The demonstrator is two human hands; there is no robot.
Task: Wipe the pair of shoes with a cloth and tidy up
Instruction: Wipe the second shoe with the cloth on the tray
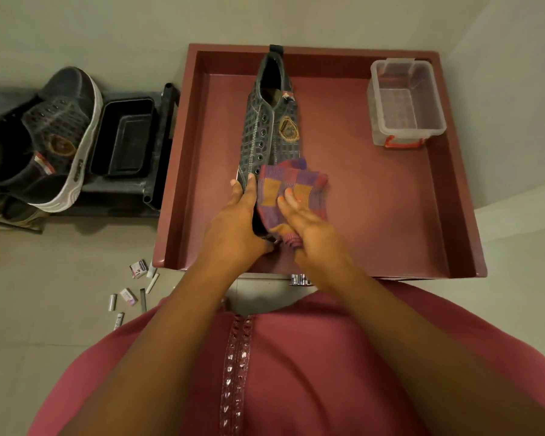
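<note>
One shoe (269, 127) lies lengthwise in the red tray (390, 215), toe toward the person, so its upper faces up for wiping. The left hand (236, 221) curls its grip around the toe end, probably to keep the shoe from sliding. The right hand (309, 225) presses the checked cloth (290, 190) onto the toe with fingers fairly straight. The other shoe (48, 136) rests tilted on a dark rack (123, 136) to the left, apart from the tray. A clear plastic box (406, 102) sits in the tray's far right corner.
</note>
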